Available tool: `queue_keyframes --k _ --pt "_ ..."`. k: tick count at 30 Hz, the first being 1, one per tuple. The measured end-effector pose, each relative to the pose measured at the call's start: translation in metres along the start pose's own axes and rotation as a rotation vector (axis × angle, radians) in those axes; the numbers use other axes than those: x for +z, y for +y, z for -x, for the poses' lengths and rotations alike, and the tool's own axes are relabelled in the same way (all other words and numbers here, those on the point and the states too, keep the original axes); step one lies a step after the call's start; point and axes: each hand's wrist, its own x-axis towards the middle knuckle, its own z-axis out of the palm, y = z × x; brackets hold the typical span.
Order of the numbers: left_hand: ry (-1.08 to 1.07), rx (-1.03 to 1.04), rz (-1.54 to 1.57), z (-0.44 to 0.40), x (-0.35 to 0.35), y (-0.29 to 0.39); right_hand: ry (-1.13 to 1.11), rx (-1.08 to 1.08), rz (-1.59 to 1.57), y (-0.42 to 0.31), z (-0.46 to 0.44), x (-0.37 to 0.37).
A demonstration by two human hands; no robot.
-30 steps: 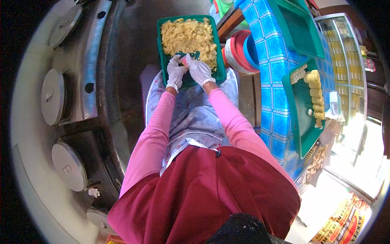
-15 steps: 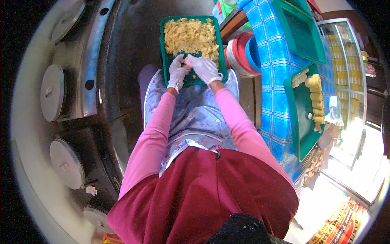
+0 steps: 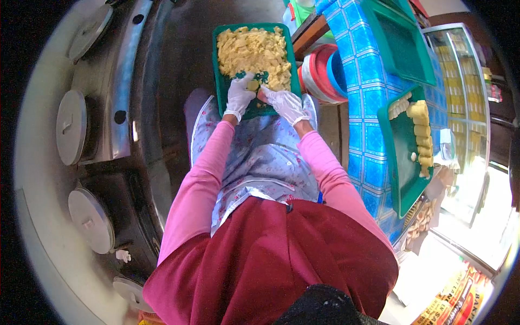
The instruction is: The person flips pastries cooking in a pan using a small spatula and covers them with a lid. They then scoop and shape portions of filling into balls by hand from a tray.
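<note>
Pinching 1 small yellow piece (image 3: 252, 85) betw. thumb & fingers of L hand (image 3: 239, 97), nearly closed on it; gripping 1 pink item (image 3: 262, 94), mostly hidden, w/ curled fingers of R hand (image 3: 283, 104), just beside. Wearing 2 white gloves (image 3: 236, 104), held over near end of 1 green tray (image 3: 293, 59). Seen in same tray, beyond hands: 1 crumbly yellow mass (image 3: 252, 49), too many bits to count. To R, on 1 blue checked tablecloth (image 3: 363, 124): another green tray (image 3: 405, 146) w/ 1 row of yellow blocks (image 3: 421, 122), too small to count for sure, plus 1 shorter whitish row (image 3: 400, 106). Off to L: 4 round metal lids (image 3: 71, 127).
</note>
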Motion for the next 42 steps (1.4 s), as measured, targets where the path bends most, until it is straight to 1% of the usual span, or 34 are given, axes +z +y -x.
queue_keyframes --k 1,2,4,5,7,9,10,12,13,14,15,16,17,18,20,21,23,25,26,27,28,30,31,32,33,34,35,36,37,38,39,40,41,42 --pt "-0.035 0.066 -0.281 -0.004 -0.005 0.008 -0.007 -0.018 0.005 0.003 0.001 0.0" --pt "-0.072 0.091 -0.339 -0.007 -0.01 0.016 -0.017 -0.034 0.007 0.006 0.002 0.0" --pt "-0.141 0.137 -0.459 -0.015 -0.017 0.023 0.165 -0.076 0.196 -0.002 0.001 -0.003" --pt "-0.077 0.209 -0.432 -0.017 -0.017 0.015 0.257 -0.093 0.279 -0.004 -0.001 -0.006" --pt "0.009 0.245 -0.39 -0.016 -0.015 -0.004 0.43 -0.07 0.346 -0.018 -0.013 -0.008" --pt "0.085 0.267 -0.364 -0.012 -0.014 -0.008 0.276 0.239 -0.324 -0.021 -0.033 0.012" --pt "0.088 0.243 -0.355 -0.01 -0.014 -0.005 0.185 0.392 -0.658 -0.021 -0.043 0.023" --pt "0.092 0.196 -0.336 -0.004 -0.012 0.0 0.251 0.367 -0.546 -0.018 -0.058 0.045" --pt "0.14 0.231 -0.34 -0.002 -0.009 0.003 0.265 0.355 -0.493 -0.016 -0.064 0.053" --pt "0.116 0.207 -0.354 0.001 -0.007 0.005 0.277 0.345 -0.441 -0.013 -0.066 0.061" --pt "0.092 0.183 -0.366 0.004 -0.01 0.013 0.236 0.392 -0.454 -0.016 -0.068 0.056" --pt "0.069 0.16 -0.377 0.004 -0.013 0.019 0.262 0.369 -0.421 -0.015 -0.069 0.057" --pt "0.075 0.26 -0.337 0.007 -0.016 0.024 0.283 0.357 -0.384 -0.013 -0.065 0.059" --pt "0.093 0.259 -0.331 0.007 -0.016 0.026 0.308 0.335 -0.349 -0.014 -0.065 0.056" --pt "0.128 0.256 -0.324 0.011 -0.018 0.031 0.227 0.402 -0.577 -0.02 -0.061 0.049" --pt "0.188 0.221 -0.302 0.016 -0.022 0.032 0.195 0.435 -0.687 -0.022 -0.06 0.041" --pt "0.305 0.146 -0.241 0.029 -0.028 0.035 0.241 0.305 -0.625 -0.029 -0.058 0.033" --pt "0.348 0.051 -0.237 0.04 -0.026 0.029 0.296 0.046 -0.264 -0.032 -0.058 0.031" --pt "0.4 0.105 -0.202 0.044 -0.026 0.027 0.307 -0.082 -0.071 -0.028 -0.059 0.041" --pt "0.411 0.074 -0.157 0.047 -0.027 0.033 0.333 -0.106 -0.003 -0.027 -0.06 0.048" --pt "0.432 0.095 -0.138 0.048 -0.027 0.032 0.353 -0.133 0.062 -0.028 -0.062 0.05" --pt "0.491 0.061 -0.052 0.046 -0.024 0.029 0.241 -0.064 -0.033 -0.034 -0.061 0.039" --pt "0.482 0.065 -0.067 0.043 -0.022 0.028 0.302 -0.013 -0.101 -0.034 -0.061 0.033" --pt "0.473 0.064 -0.085 0.043 -0.021 0.026 0.299 0.048 -0.166 -0.032 -0.062 0.027" --pt "0.469 0.061 -0.102 0.041 -0.02 0.025 0.296 0.104 -0.23 -0.027 -0.065 0.015" --pt "0.392 0.071 -0.147 0.037 -0.019 0.023 0.29 0.156 -0.293 -0.022 -0.068 0.0" --pt "0.314 0.075 -0.193 0.035 -0.019 0.02 0.329 0.163 -0.319 -0.026 -0.066 -0.04" --pt "0.237 0.078 -0.238 0.034 -0.018 0.015 0.42 0.071 -0.351 -0.021 -0.069 -0.07" --pt "0.192 0.086 -0.313 0.03 -0.013 0.007 0.432 0.051 -0.175 -0.021 -0.074 -0.112" --pt "0.189 0.079 -0.33 0.031 -0.011 0.009 0.577 0.039 -0.334 -0.019 -0.074 -0.152" --pt "0.187 0.075 -0.346 0.032 -0.01 0.012 0.697 0.057 -0.273 -0.015 -0.074 -0.189" --pt "0.186 0.075 -0.359 0.03 -0.008 0.017 0.709 0.093 -0.275 -0.006 -0.073 -0.228" --pt "0.187 0.081 -0.401 0.025 -0.003 0.007 0.72 0.13 -0.277 0.004 -0.073 -0.268" --pt "0.194 0.076 -0.388 0.024 -0.002 0.005 0.752 0.128 -0.472 0.015 -0.067 -0.298"
